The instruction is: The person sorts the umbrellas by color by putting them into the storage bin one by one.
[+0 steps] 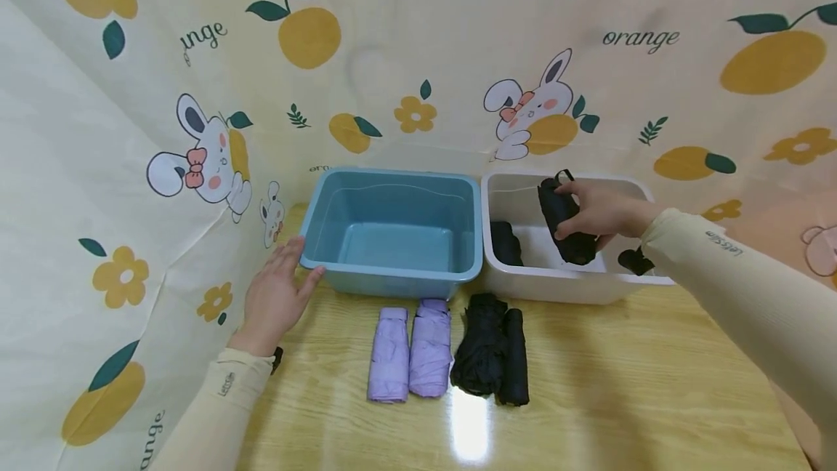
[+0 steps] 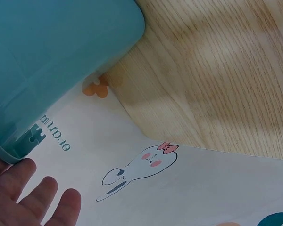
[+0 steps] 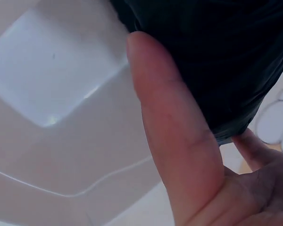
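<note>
Over the white bin [image 1: 510, 195], right hand [image 1: 598, 213] fingers grip a black umbrella [image 1: 565, 220], its long axis tilted, strap end up.

I am holding a black folded umbrella [image 1: 565, 220] in my right hand [image 1: 601, 213], over the white tub [image 1: 562, 286], where two more black umbrellas [image 1: 506, 242] are lying. My left hand [image 1: 275, 296] is resting by the light blue tub [image 1: 392, 278]. Both my sleeves [image 1: 752, 282] are showing pale cream with small dark lettering. On the light, yellowish wood-grain desk [image 1: 621, 384] two lilac umbrellas [image 1: 408, 351] and two black ones [image 1: 493, 358] are lying. The backdrop cloth [image 1: 418, 42] is showing cream, printed with yellow oranges with dark green leaves, yellow flowers, white rabbits wearing pink bows, and the word "orange" in dark script.
</note>
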Action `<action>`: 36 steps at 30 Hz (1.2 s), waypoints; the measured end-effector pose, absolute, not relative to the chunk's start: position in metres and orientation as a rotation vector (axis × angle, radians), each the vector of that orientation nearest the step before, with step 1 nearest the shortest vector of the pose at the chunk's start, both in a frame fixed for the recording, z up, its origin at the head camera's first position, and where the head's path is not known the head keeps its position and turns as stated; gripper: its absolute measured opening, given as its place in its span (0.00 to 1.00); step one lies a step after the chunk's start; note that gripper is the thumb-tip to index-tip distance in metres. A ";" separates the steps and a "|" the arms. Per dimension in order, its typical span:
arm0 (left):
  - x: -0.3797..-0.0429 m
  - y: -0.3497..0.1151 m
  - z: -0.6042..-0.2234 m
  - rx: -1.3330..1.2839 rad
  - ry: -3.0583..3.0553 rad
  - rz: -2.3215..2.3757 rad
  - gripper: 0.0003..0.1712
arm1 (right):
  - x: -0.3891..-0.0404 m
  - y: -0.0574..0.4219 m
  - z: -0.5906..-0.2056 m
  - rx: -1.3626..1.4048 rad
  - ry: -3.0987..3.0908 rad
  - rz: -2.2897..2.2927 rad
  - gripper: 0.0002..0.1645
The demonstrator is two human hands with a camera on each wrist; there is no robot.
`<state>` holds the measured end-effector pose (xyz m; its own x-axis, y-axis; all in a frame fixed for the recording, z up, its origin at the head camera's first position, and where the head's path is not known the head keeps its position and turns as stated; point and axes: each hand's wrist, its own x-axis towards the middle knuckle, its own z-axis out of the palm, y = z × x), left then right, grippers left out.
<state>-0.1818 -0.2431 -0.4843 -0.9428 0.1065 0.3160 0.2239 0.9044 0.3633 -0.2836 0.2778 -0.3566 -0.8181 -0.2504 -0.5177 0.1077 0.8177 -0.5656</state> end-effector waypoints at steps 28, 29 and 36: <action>-0.183 -0.242 -0.485 -0.235 -2.768 -0.563 0.40 | -0.333 0.255 -0.430 -0.023 2.222 -0.567 0.59; -0.183 -0.243 -0.486 -0.234 -2.768 -0.560 0.40 | -0.334 0.254 -0.431 -0.021 2.215 -0.565 0.59; -0.184 -0.246 -0.487 -0.244 -2.757 -0.546 0.40 | -0.347 0.253 -0.454 -0.021 2.193 -0.525 0.62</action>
<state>-0.1837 -0.2460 -0.4866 -0.9344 0.1034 0.3408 0.2255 0.9124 0.3416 -0.3473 0.2529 -0.4544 -0.6316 -0.1954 -0.7503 0.1657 0.9114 -0.3768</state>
